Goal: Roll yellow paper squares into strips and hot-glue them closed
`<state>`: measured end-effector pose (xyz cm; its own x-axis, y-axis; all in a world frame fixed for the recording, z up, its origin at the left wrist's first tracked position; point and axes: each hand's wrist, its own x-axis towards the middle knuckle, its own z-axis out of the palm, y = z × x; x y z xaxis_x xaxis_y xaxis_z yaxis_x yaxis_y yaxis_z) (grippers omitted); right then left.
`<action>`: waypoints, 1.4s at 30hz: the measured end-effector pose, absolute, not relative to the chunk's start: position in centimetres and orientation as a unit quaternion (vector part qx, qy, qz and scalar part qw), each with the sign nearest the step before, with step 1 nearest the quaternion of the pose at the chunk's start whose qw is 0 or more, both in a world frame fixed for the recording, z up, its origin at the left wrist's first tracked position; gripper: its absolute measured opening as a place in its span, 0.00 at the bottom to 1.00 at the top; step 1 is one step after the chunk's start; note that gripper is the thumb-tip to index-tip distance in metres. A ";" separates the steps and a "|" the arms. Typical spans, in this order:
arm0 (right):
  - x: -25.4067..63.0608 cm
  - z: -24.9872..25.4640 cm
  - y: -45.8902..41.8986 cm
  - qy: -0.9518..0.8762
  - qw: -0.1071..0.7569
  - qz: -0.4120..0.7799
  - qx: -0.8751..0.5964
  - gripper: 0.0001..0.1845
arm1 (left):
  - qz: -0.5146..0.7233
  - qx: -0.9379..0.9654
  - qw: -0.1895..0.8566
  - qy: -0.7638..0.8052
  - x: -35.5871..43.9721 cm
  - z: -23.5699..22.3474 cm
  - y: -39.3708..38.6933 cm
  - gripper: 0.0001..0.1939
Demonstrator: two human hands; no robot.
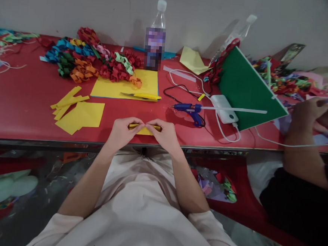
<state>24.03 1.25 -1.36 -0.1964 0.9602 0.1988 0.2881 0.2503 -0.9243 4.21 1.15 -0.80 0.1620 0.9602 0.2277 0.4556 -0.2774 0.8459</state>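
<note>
At the front edge of the red table, my left hand (pixel 126 131) and my right hand (pixel 162 133) pinch a yellow paper sheet (pixel 144 131) between thumbs and fingers. Its upper edge looks folded or rolled over, and the hands meet at its middle. To the left lie loose yellow paper squares (pixel 81 118) and several narrow folded yellow strips (pixel 67 102). A blue glue gun (pixel 191 111) with a long glue stick in its back rests right of my right hand. Beyond my hands, a yellow box cutter (pixel 143 96) lies on a larger yellow sheet (pixel 107 87).
Curled paper chains (pixel 86 59) pile up at the back left. Two bottles (pixel 160 16) stand by the wall. A green board (pixel 245 91) leans at the right near a white power bank (pixel 223 108) and cables. A co-worker's arm (pixel 300 132) reaches over the table's right side.
</note>
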 end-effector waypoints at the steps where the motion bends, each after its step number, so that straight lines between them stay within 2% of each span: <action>1: 24.1 -1.3 1.1 -0.661 0.426 0.408 -0.464 0.13 | 0.399 0.697 0.307 0.511 4.1 -0.9 1.1 0.15; 6: 24.6 -1.0 0.8 -0.648 0.404 0.485 -0.426 0.15 | 0.382 0.724 0.276 0.503 3.3 -0.4 0.5 0.17; 14: 25.0 -1.3 1.2 -0.566 0.428 0.572 -0.412 0.19 | 0.376 0.740 0.353 0.431 2.7 -0.1 0.0 0.17; 19: 25.2 -0.5 1.3 -0.565 0.413 0.588 -0.405 0.21 | 0.410 0.763 0.289 0.407 3.1 0.0 0.3 0.11; 29: 25.0 -0.5 1.0 -0.588 0.424 0.553 -0.411 0.18 | 0.430 0.708 0.335 0.450 4.2 -0.3 0.5 0.11; 36: 24.9 -0.9 0.9 -0.603 0.418 0.531 -0.423 0.18 | 0.431 0.658 0.368 0.496 4.1 -0.7 0.7 0.17; 42: 25.3 -0.8 0.7 -0.699 0.423 0.419 -0.396 0.19 | 0.477 0.590 0.427 0.492 4.1 -0.8 1.1 0.14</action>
